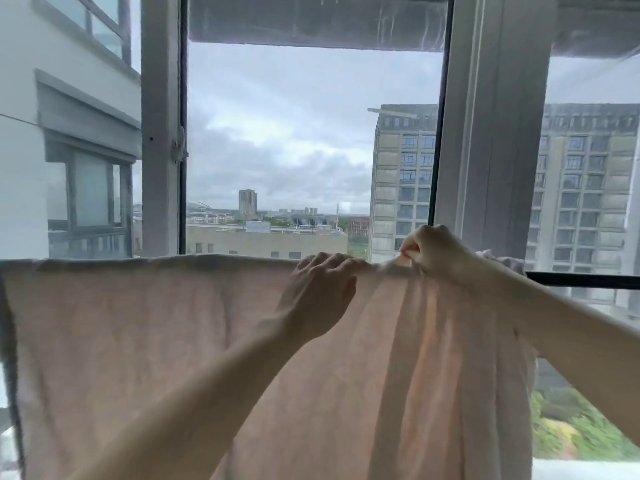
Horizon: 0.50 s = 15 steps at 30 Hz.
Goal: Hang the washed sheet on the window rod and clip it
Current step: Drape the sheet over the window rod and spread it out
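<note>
Plain pale pink sheet (145, 341), black rod (585, 280), white window frame (159, 133)

Open air above sheet (138, 341); window post (491, 133) right.
</note>
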Each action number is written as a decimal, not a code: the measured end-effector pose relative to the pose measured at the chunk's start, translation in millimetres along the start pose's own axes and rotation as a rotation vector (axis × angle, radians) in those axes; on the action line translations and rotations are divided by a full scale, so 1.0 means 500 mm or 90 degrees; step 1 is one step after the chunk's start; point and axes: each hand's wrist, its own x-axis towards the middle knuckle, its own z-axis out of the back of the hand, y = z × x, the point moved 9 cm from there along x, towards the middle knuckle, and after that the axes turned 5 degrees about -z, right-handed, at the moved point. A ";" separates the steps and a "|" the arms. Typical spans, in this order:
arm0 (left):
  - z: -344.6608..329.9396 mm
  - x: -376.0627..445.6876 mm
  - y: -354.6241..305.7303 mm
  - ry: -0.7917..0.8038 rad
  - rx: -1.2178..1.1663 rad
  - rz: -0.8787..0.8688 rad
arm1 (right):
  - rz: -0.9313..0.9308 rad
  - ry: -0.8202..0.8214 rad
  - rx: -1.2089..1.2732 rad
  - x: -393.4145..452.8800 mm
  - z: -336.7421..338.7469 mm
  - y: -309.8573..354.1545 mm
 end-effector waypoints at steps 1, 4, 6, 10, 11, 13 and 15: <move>-0.004 0.006 -0.003 -0.006 0.014 0.023 | 0.016 0.003 -0.003 -0.014 0.008 0.007; -0.014 0.014 -0.005 -0.017 0.072 0.085 | 0.083 -0.078 -0.041 -0.075 0.050 0.025; -0.015 0.013 0.001 -0.023 0.085 0.113 | 0.084 -0.146 -0.098 -0.124 0.070 0.013; -0.019 0.020 0.018 -0.002 0.077 0.166 | -0.109 -0.083 -0.188 -0.180 0.024 -0.072; -0.022 0.021 0.020 0.000 0.077 0.178 | -0.132 -0.043 -0.180 -0.183 0.002 -0.086; -0.030 0.023 0.022 0.004 0.070 0.200 | -0.117 -0.032 -0.191 -0.181 -0.021 -0.091; -0.033 0.025 0.021 0.006 0.058 0.215 | -0.079 -0.072 -0.210 -0.178 -0.022 -0.091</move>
